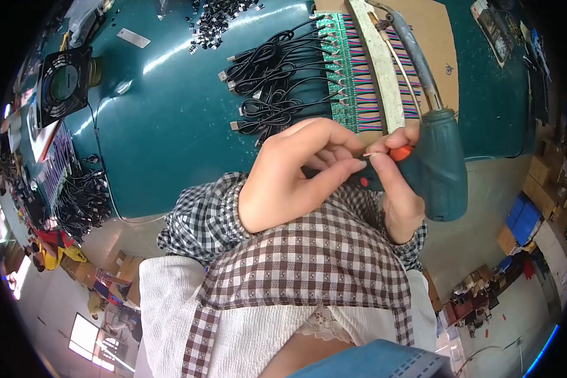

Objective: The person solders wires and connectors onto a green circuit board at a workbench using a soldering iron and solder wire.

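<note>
A teal soldering gun [446, 165] with an orange-red trigger sits against my right hand [400, 195], whose fingers curl round it. Its metal barrel points away over the work, and a thin feed tube runs beside it. Between that hand's thumb and finger shows the end of something thin and reddish, too small to name. My left hand [296, 173] meets it there, thumb and fingertips closed together; what they pinch is hidden. Just beyond lies a row of green circuit boards [339, 69], with black USB cables [264, 82] on their left and striped coloured wires [366, 94] on their right.
A pale wooden bar [384, 69] lies across the wires on a brown board [444, 38]. Small black parts [213, 22] are heaped at the far edge. A black fan [63, 87] stands at the left, above a bundle of finished-looking cables [82, 195].
</note>
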`<move>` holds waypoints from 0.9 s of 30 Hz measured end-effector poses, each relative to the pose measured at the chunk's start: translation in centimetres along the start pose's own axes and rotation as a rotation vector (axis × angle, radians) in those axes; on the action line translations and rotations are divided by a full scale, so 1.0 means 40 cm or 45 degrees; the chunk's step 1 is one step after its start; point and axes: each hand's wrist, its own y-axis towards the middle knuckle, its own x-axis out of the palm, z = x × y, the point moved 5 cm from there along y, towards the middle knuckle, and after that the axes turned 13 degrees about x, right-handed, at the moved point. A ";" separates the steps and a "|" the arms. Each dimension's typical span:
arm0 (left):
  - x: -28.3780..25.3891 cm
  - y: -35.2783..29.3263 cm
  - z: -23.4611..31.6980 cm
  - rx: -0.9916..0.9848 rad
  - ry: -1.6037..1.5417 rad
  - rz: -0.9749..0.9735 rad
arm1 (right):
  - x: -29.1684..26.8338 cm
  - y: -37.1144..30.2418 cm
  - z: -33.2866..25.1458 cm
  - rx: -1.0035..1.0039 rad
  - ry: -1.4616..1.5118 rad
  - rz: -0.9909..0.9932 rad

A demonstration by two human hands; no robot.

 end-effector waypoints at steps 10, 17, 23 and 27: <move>0.028 -0.009 -0.026 -0.346 -0.803 0.345 | 0.009 0.004 0.005 -0.012 0.122 -0.030; 0.025 -0.005 -0.031 -0.458 -0.883 0.256 | 0.008 -0.019 -0.005 -0.059 0.096 -0.001; 0.029 -0.008 -0.025 -0.389 -0.895 0.341 | -0.008 -0.018 -0.012 -0.044 0.077 0.198; 0.031 -0.011 -0.021 -0.258 -0.768 0.370 | -0.008 -0.019 -0.002 0.006 0.026 0.125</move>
